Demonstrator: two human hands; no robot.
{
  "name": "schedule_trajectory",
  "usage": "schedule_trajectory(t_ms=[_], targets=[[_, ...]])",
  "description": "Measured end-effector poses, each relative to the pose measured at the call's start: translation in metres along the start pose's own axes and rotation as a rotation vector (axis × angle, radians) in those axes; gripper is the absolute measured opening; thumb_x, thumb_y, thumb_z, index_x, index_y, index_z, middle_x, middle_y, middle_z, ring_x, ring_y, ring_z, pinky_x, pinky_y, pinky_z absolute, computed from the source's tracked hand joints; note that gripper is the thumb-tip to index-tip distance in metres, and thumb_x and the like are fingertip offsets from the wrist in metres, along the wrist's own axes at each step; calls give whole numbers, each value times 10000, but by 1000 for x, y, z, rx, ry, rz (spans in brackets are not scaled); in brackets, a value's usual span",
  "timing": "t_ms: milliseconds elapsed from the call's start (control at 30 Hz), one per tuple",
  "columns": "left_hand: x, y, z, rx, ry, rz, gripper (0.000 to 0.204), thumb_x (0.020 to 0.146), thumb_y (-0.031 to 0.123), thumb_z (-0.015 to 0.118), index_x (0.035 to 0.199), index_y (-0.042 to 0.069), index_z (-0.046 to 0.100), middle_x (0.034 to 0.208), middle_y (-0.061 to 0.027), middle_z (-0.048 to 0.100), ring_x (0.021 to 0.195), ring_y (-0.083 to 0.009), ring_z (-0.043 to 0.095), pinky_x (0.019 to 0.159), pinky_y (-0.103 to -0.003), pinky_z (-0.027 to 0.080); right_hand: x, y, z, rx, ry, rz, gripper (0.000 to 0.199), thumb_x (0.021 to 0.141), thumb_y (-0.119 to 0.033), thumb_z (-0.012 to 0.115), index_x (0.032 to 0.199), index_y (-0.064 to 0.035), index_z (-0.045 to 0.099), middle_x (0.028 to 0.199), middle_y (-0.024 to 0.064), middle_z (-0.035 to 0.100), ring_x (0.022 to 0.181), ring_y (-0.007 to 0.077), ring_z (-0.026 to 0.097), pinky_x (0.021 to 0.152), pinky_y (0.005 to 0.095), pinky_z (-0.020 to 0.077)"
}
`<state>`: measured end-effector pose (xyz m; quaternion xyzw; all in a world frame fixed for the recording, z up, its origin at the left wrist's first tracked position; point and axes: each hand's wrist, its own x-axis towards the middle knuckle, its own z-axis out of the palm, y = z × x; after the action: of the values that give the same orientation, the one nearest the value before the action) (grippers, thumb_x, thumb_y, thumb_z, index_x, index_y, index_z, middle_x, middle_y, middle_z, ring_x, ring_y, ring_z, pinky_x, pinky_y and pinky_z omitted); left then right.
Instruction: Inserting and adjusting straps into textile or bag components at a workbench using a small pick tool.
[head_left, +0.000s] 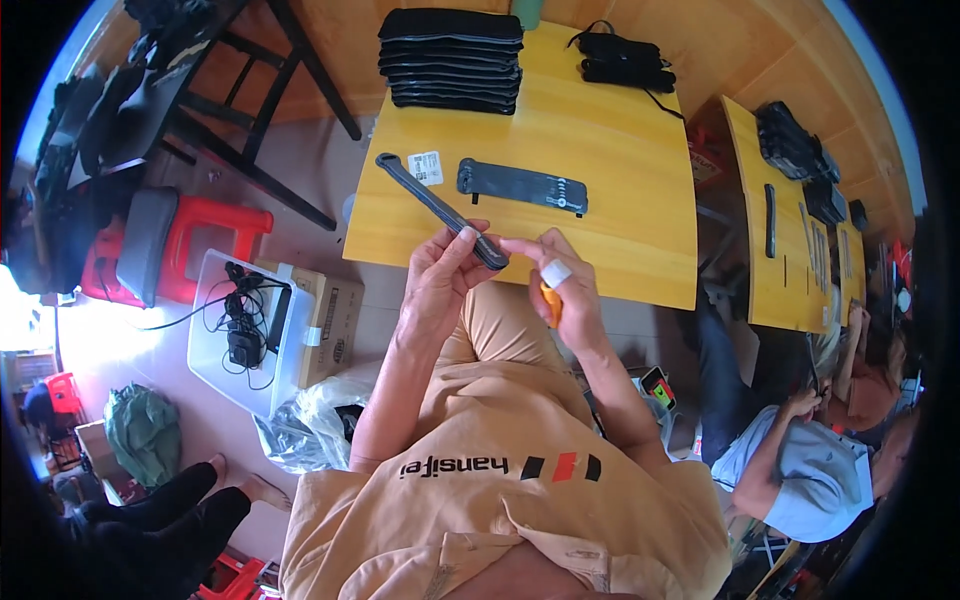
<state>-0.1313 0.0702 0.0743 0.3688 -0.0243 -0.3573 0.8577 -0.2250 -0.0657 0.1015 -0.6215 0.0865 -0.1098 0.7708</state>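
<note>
My left hand [440, 268] grips a long dark grey bar [430, 200] with rounded ends near its lower end, tilted so the far end points up and left over the table. Close to that lower end, my right hand [568, 295] has its index finger stretched toward the bar; I cannot tell whether it touches. The other right fingers curl around a small orange-handled tool [550, 302], mostly hidden in the palm. White tape or a label [555, 272] is on a right finger. A flat black strip [522, 186] with pale printing and small tabs lies beyond my hands, beside a white label [426, 168].
On the yellow table [620, 240] stand a stack of black pouches [450, 60] and a black strapped bundle [622, 60]. To the left are a clear bin [215, 340] with cables, a carton [335, 320] and a red stool [235, 225]. People sit at a second table [780, 290] on the right.
</note>
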Motion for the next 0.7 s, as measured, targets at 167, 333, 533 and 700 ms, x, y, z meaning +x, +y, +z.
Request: schedule_trajectory(t_ms=[167,333,533,700], targets=[[-6,9,9,-44,8,-4,258,889,162,505,1048,-41,511,906,-148,620,813,-188,638,700,-264,551,-12,-14,-6,-443,-57,-204,375,780,19,497,1149,-23,544,707,57,443,576,128,429,513,223,356],[-9,9,12,-31,-16,5,259,888,162,507,1053,-38,512,921,-161,621,806,-186,639,690,-244,550,-16,-25,5,-591,-55,-231,445,749,78,524,1167,-75,543,682,57,432,571,135,423,523,241,375],[-10,9,17,18,4,40,265,884,157,515,1065,-37,513,922,-163,623,780,-165,640,660,-224,550,-13,-19,5,-591,-73,-260,455,742,94,519,1166,-68,541,680,64,431,566,149,418,523,251,373],[-12,8,17,25,10,62,268,885,153,513,1071,-39,510,924,-162,623,783,-160,637,667,-228,549,-15,-23,4,-605,-99,-233,474,733,97,511,1171,-82,544,673,72,429,568,162,415,533,256,371]])
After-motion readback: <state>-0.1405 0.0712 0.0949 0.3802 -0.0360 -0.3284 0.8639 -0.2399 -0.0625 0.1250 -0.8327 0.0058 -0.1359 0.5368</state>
